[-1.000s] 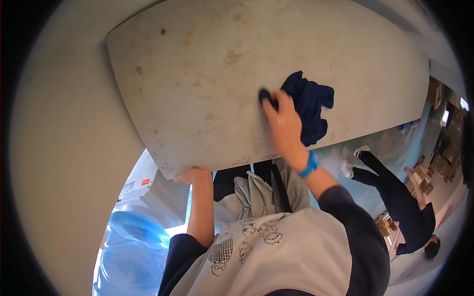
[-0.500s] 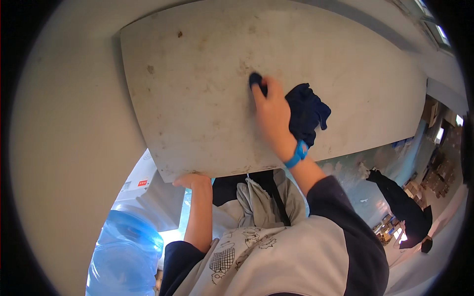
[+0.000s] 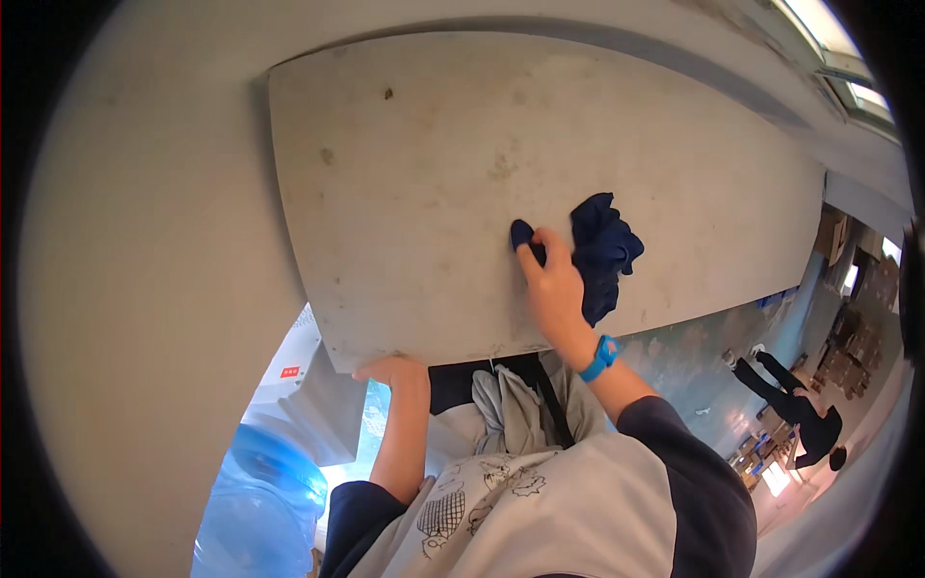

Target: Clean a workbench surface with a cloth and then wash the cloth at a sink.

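My right hand (image 3: 557, 289), with a blue watch (image 3: 602, 357) on its wrist, is closed on a dark navy cloth (image 3: 605, 252). One bunched end of the cloth pokes out past my fingertips; the rest spreads crumpled to the right of the hand. The cloth lies against a pale, stained tabletop (image 3: 434, 260), near its middle. At the tabletop's near left corner, my left hand (image 3: 393, 370) grips the edge, its fingers partly hidden.
Left of me stand a clear blue water jug (image 3: 260, 501) and a white appliance (image 3: 313, 405). A pale wall (image 3: 145, 241) borders the table's left side. Off to the right, a person in black (image 3: 805, 414) is on the floor area near stacked cardboard boxes (image 3: 848, 356).
My right hand has drawn the cloth toward me across the tabletop, away from a brown stain. My left hand stays at the edge. The view has shifted, and the person in black has changed stance.
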Demonstrator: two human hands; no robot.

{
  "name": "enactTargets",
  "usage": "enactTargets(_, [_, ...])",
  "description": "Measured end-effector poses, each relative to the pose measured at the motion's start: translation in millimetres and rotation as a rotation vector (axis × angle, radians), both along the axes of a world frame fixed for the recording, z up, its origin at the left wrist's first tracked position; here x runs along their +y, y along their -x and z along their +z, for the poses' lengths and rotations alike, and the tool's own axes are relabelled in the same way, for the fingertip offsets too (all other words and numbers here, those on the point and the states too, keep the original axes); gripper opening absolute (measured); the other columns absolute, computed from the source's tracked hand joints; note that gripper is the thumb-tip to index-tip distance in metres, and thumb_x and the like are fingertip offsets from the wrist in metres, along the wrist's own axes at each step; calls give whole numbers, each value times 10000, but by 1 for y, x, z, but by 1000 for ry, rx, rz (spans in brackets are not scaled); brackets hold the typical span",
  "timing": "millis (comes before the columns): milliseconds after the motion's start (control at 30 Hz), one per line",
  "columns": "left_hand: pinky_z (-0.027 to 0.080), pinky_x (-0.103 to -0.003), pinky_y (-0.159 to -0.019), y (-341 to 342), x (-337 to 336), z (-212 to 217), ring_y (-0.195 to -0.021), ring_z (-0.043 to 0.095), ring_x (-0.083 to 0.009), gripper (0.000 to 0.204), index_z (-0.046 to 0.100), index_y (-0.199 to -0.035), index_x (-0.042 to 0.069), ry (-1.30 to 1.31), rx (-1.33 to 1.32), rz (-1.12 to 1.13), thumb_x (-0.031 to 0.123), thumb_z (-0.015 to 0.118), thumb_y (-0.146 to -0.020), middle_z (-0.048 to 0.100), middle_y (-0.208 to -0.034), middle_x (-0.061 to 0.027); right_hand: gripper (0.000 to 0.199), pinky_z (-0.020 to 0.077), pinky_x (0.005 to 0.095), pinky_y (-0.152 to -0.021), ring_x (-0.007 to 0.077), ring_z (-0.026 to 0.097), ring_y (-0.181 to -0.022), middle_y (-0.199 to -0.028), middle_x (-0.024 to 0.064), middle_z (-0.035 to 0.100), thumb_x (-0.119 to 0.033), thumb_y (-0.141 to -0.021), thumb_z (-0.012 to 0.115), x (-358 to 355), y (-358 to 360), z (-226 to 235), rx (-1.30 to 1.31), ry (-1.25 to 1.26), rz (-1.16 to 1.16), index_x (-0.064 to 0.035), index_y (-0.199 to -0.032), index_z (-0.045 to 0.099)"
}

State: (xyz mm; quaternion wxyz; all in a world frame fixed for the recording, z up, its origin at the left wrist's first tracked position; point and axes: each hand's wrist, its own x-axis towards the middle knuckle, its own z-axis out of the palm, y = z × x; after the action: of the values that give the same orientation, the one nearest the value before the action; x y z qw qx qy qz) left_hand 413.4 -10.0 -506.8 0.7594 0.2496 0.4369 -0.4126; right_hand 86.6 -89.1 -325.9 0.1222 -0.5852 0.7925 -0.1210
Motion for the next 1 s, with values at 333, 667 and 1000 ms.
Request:
enactTargets(333, [313,-492,-1092,65,-45,77,-1372,310,-304,673,310,-1469,136,-393,-780,-991,543,227,-940,300,-1516,-77,430,526,352,-628,306,582,-937,-1091,145,533,28,-708,578,-20,25,-7,-4,109,127,-76,-1124,616])
enactTargets(667, [366,-440,-1077,123,-99,164,-1296,409,-316,713,316,-1431,22,-650,-804,-680,549,156,-978,381,-1444,-124,350,524,338,-593,286,572,-894,-1068,116,526,-1,-713,590,-80,72,-7,31,225,387,-87,-1049,638])
enactTargets(1000, [380,-425,-1065,114,-87,146,-1279,432,-314,696,314,-1422,-15,-695,-925,-676,511,168,-991,392,-1434,-135,204,519,362,-577,284,575,-887,-1073,107,531,-69,-761,601,-85,94,-12,-10,266,657,-84,-959,647])
